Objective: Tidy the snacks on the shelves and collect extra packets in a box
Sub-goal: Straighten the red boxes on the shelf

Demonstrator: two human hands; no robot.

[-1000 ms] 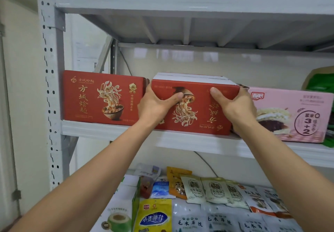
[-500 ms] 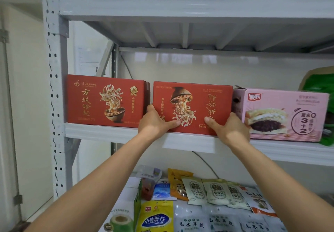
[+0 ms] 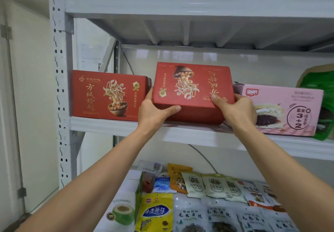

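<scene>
A red noodle box [image 3: 193, 89] with its print upside down is tilted and lifted off the middle shelf [image 3: 112, 126]. My left hand [image 3: 153, 112] grips its lower left corner, thumb across the front. My right hand [image 3: 236, 110] grips its lower right corner the same way. A matching red noodle box [image 3: 108, 95] stands upright to its left, and a pink sandwich-cake box [image 3: 283, 109] stands to its right.
Bottles and packets line the top shelf [image 3: 180, 4]. The lower shelf holds several snack packets [image 3: 215, 186], a yellow bag [image 3: 156, 212] and a coconut-print carton [image 3: 122, 212]. A green bag [image 3: 319, 82] sits at the far right. The perforated upright post [image 3: 60, 87] stands left.
The upside-down red box stood on the shelf half a second ago; now both hands have raised it and tipped its top backwards, showing its underside.
</scene>
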